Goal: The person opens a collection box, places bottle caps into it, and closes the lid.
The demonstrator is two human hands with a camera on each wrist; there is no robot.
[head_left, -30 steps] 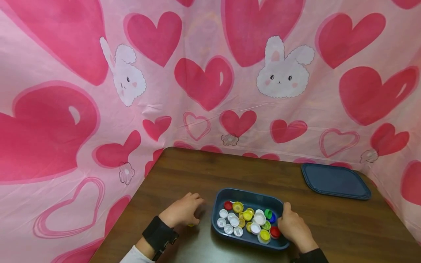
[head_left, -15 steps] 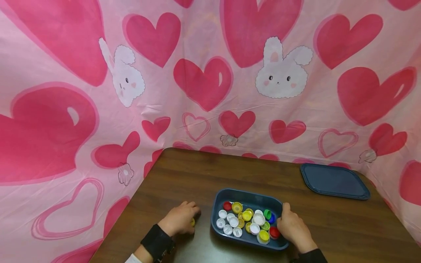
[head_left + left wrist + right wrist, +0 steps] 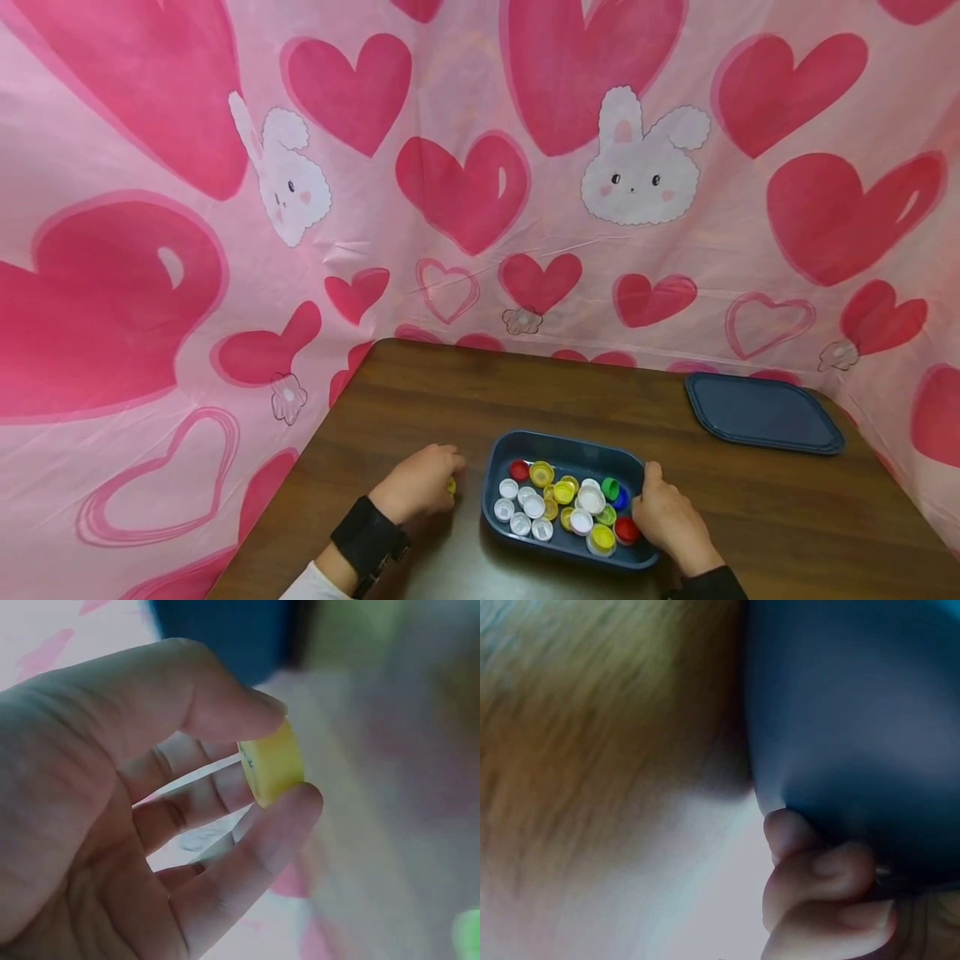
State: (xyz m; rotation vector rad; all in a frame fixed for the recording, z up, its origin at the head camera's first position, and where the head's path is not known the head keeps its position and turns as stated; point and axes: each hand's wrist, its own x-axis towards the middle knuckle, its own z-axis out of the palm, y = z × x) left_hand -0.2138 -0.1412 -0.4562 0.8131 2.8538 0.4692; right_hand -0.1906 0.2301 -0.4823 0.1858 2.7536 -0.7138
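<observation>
Left hand (image 3: 417, 493) pinches a yellow bottle cap (image 3: 271, 763) between thumb and fingertips just left of the blue tray (image 3: 565, 444), whose right rim is gripped by the right hand (image 3: 667, 521); the pinch is best kept firm while the tray is steadied.

No text, label, brand, number or sign can be read anywhere; the yellow cap (image 3: 271, 763) pinched by the left hand (image 3: 135, 825) bears a tiny dark mark at its 9 o'clock edge, too blurred to read.
</observation>
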